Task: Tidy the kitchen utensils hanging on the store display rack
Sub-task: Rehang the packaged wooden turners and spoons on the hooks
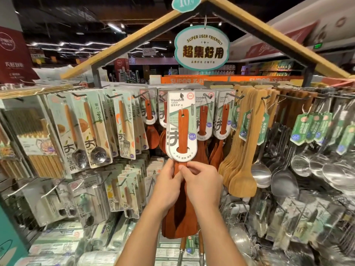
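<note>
Under "SUPER USER-FRIENDLY" sign [201,48] — both hands apparently grip "Wooden TURNER" pack [181,125].

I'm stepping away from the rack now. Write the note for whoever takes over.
Left hand: grips the front wooden turner by its handle, just under the card.
Right hand: pinches the same handle from the right.
The turner's card is up at hook level, in front of the other carded turners; whether it sits on a hook cannot be seen.
Done: spoons, forks and ladles hang in rows.
Left: seat and straighten this turner, then check the lower hooks.
</note>
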